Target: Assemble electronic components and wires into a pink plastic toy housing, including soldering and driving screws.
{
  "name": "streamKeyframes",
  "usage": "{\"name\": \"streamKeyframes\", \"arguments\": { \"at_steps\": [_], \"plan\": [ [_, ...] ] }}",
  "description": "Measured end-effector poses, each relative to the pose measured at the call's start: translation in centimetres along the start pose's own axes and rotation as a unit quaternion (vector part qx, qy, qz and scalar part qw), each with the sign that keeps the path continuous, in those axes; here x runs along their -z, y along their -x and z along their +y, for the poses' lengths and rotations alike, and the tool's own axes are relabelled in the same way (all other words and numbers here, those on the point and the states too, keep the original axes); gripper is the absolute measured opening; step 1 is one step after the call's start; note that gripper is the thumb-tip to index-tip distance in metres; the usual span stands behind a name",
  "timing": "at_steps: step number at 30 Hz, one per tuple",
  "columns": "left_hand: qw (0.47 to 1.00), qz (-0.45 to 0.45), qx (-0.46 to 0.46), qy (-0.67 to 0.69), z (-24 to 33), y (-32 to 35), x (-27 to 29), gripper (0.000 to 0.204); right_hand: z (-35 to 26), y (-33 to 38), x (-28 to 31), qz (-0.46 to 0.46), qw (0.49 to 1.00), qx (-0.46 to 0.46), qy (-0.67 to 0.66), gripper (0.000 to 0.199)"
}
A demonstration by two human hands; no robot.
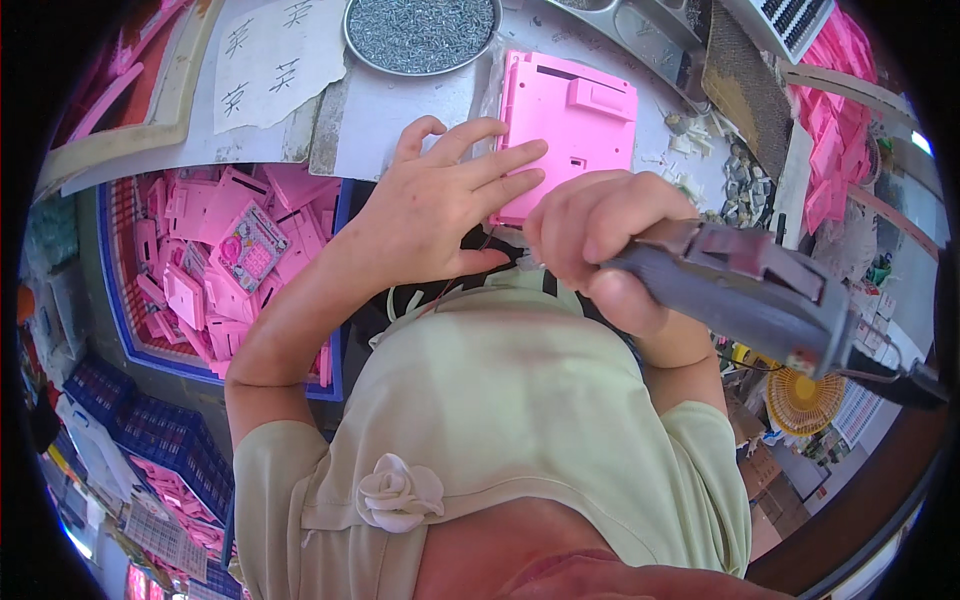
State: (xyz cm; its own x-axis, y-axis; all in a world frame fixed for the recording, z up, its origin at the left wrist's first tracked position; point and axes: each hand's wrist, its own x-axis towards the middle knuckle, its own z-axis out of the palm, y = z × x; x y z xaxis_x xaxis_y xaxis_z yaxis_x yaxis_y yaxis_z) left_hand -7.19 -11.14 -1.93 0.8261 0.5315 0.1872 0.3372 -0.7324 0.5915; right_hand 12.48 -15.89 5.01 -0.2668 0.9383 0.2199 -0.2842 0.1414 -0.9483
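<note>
A flat pink plastic casing [580, 125] lies on the worktable, showing a slot, a raised block and small holes. My left hand [430, 200] rests at its left side, fingers spread and stretched onto the near left part, thumb apart. My right hand [620, 235] is wrapped round a dark grey electric screwdriver [740, 295] with a lever along its side. The tool's corded back end points right, toward the picture's rim. Its tip is hidden behind my fist, so I cannot tell whether it touches the casing, whose near right corner the hand covers.
A round metal dish [425, 72] full of small screws stands behind the casing. Left of it lies a handwritten paper [275, 65]. Below the table edge, a blue crate [120, 310] holds many pink parts. Small metal pieces [745, 185] lie at right, near a yellow fan [805, 400].
</note>
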Motion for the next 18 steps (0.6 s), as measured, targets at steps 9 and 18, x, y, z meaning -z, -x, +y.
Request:
{"name": "streamKeyframes", "arguments": {
  "at_steps": [9,18],
  "plan": [
    [0.999,0.032,0.023,-0.006,0.5,0.3,-0.4,0.070,3.0,-0.4,-0.4,-0.089,0.984,0.131,0.087,0.018],
    [1.000,0.005,0.015,-0.022,0.7,-0.4,0.2,0.070,-0.8,0.8,2.6,-0.023,0.997,0.065,0.026,0.022]
  ]
}}
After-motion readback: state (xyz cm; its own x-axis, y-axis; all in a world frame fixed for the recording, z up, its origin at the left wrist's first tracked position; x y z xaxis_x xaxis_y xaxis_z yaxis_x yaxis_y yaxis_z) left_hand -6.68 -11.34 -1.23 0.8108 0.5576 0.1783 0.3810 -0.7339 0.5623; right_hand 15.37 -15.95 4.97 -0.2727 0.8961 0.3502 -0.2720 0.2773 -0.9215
